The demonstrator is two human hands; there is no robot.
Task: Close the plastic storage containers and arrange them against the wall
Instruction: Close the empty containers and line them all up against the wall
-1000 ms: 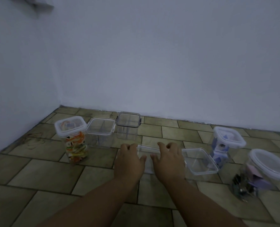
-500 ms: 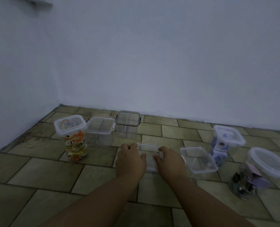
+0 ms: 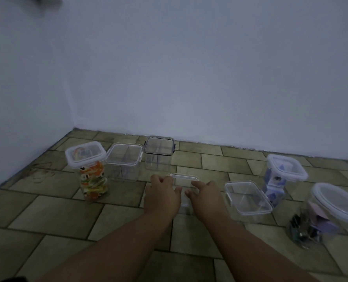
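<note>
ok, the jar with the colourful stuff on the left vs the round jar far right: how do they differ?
The left jar is tall and square-sided with a square lid; the round jar is wider with a round lid. The left jar is packed with orange, green and white pieces; the round jar holds dark clips and purple bits at the bottom only. The left jar stands nearer the wall. Both are clear plastic, lidded and untouched by the hands.
</note>
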